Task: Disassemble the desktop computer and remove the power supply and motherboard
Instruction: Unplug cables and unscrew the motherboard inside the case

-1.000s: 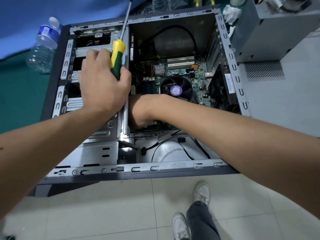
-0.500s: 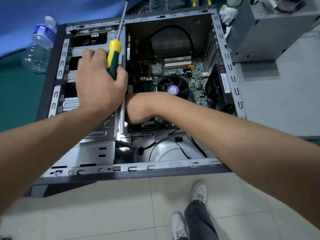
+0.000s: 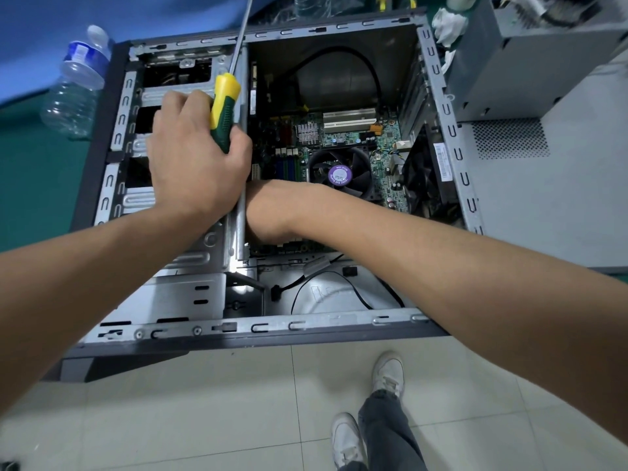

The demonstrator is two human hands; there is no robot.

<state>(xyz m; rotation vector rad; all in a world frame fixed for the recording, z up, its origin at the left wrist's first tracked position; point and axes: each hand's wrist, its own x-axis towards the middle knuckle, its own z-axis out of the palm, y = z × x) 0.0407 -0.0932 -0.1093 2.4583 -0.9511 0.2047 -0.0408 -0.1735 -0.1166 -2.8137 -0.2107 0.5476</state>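
1. The computer case [image 3: 258, 329] lies on its side on the tabletop [image 3: 30, 185] with its side cover off, so you can look right in.
2. A gray metal box [image 3: 530, 62] sits outside the case at the top right. It looks like the power supply, so that part seems done.
3. The top part of the case is bare now, with just one black cable [image 3: 339, 52] looping there.
4. The motherboard [image 3: 353, 137] is inside the case, flat on the bottom wall, with its round fan [image 3: 339, 173] on top. It has not come out yet.
5. The left hand [image 3: 197, 164] is curled tight around a yellow and green screwdriver [image 3: 222, 110]. Its tip points up and away, so it is not turning any screw.
6. The right hand [image 3: 268, 215] reaches down by the near edge of the board, next to the drive cage [image 3: 136, 144]. Its fingers are hidden, so I cannot tell if it holds anything.
7. My guess: the board's screws or plugs come next.
8. The case rim is thin metal with little hooks. It may scratch an arm.
9. There is open room above the board to lift it out.
10. A water bottle [image 3: 76, 86] lies just left of the case. The floor [image 3: 204, 402] is below the near edge.
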